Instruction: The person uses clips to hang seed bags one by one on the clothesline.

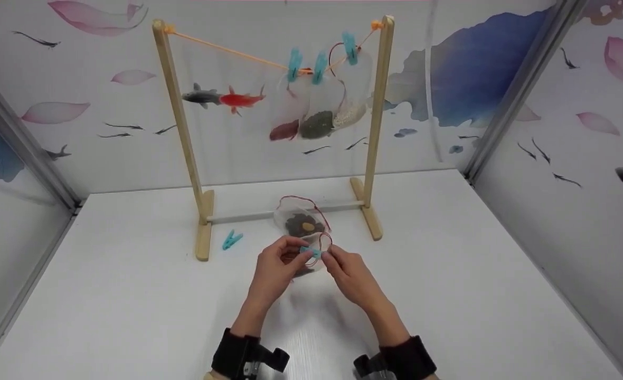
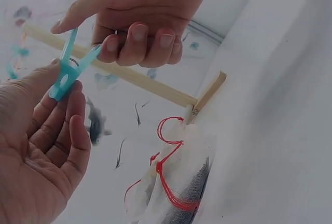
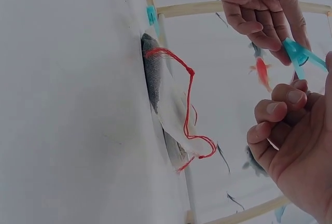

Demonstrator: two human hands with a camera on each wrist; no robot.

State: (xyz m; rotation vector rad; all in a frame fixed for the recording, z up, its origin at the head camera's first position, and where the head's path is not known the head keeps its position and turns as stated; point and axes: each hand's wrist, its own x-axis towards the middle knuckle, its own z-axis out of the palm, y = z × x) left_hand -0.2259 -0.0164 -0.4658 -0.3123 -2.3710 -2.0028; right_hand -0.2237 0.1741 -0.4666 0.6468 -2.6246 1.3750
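A light-blue clothespin (image 1: 311, 253) is between my two hands, over the table. My left hand (image 1: 279, 266) pinches its jaw end between thumb and fingertips, as the left wrist view shows. At the other end, the thumb and curled index finger of my right hand (image 1: 352, 272) grip the two spread handles (image 2: 89, 57). Below and beyond the hands lie two sheer drawstring pouches with red cords. The farther pouch (image 1: 305, 224) has dark contents; the nearer one (image 1: 305, 272) is partly hidden by my hands. A red cord (image 3: 189, 99) hangs from a pouch in the right wrist view.
A wooden rack (image 1: 377, 116) stands at the back of the white table (image 1: 132, 295). Its sagging orange string (image 1: 227, 51) carries several filled pouches (image 1: 318, 124) under blue clothespins (image 1: 320, 67). Another blue clothespin (image 1: 232, 240) lies by the rack's left foot. Printed panels enclose the table.
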